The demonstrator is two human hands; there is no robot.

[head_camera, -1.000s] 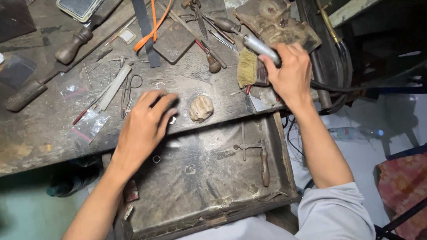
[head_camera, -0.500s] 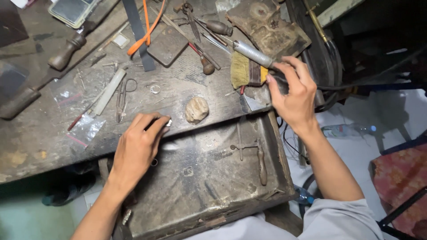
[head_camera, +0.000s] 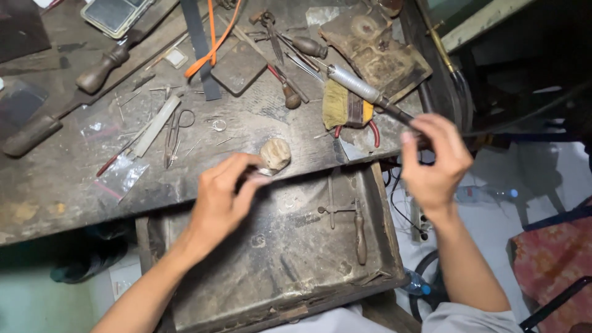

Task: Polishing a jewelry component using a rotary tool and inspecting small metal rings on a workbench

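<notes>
Right hand (head_camera: 435,161) grips the rotary handpiece (head_camera: 364,92); left hand (head_camera: 223,198) seemingly pinches something small.

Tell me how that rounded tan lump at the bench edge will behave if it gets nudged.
The tan lump looks rounded and ridged, so it would probably wobble or roll rather than slide. It sits near the bench edge above the open drawer, so a push could drop it in. It looks solid, likely stiff.

Clear plastic bag (head_camera: 123,174) flat on workbench (head_camera: 55,185), left; empty-looking, no label.
</notes>
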